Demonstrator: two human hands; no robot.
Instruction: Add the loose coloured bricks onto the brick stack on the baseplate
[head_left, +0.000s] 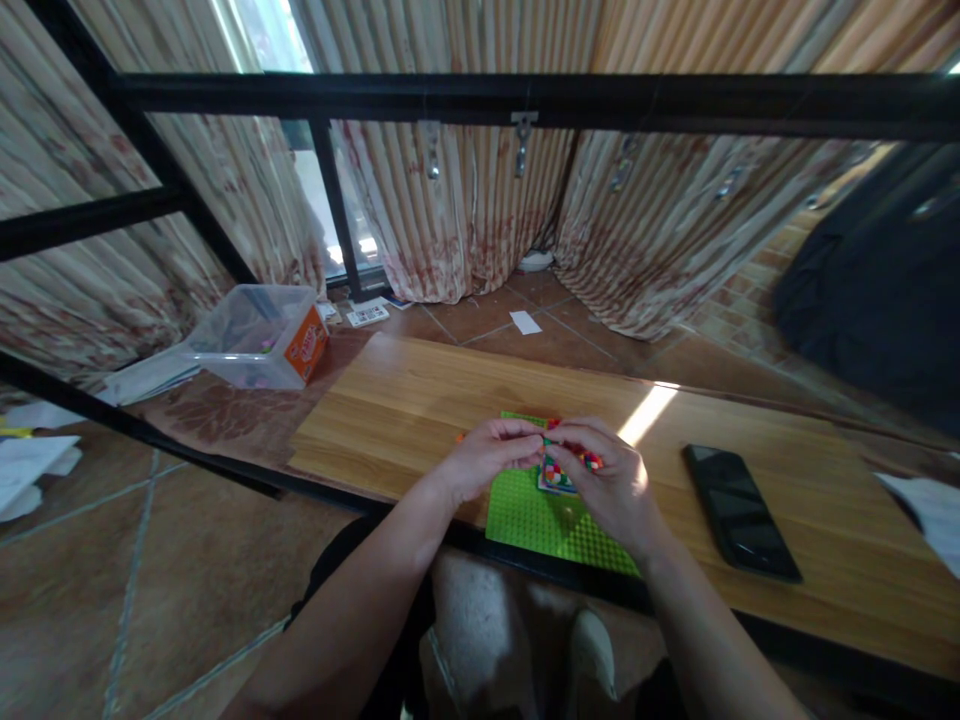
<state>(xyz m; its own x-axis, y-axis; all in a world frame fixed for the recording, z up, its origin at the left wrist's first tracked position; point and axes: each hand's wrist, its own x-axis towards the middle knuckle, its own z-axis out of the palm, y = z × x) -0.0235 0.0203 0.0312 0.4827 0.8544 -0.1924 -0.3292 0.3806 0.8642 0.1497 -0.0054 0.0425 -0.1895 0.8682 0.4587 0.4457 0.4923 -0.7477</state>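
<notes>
Over a green studded baseplate (517,515), the fingertips of my left hand (487,458) and my right hand (611,482) meet in a pinch. Between them shows a tiny green toy brick (547,442), mostly covered by the fingers. Just beneath sits a small cluster of colourful bricks (556,478) in red, white, green and yellow on the baseplate. My right hand hides part of this cluster. A small orange piece (460,438) lies on the wood beside my left wrist.
The wooden table (390,400) has a black phone (741,512) lying to the right. At the far left, a clear plastic box (251,335) with an orange label holds a few small pieces. Papers (926,510) lie at the right edge. A black metal rail (480,100) crosses before the curtains.
</notes>
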